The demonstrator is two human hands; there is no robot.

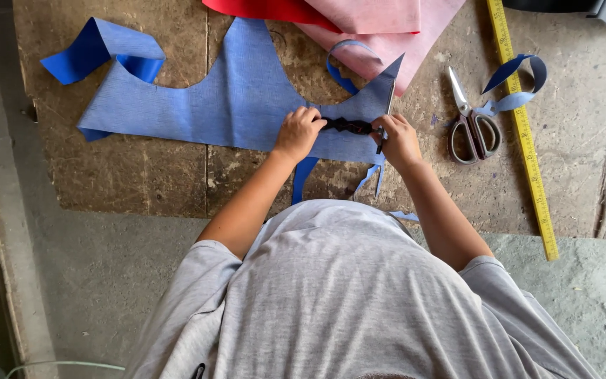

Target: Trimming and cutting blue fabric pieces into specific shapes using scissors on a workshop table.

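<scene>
Left hand (297, 133) presses down with curled fingers on a small dark wavy template (346, 125), which lies on the lower edge of a shaped blue fabric piece (240, 98) spread over a worn wooden board (135, 175). Right hand (399, 140) is closed around a thin pencil-like marker (387, 116), held upright at the template's right end. Scissors (471, 123) lie shut just right of that hand, near a yellow ruler (524, 133) and a loose blue strip (513, 88); pink fabric (394, 35) sits above.
</scene>
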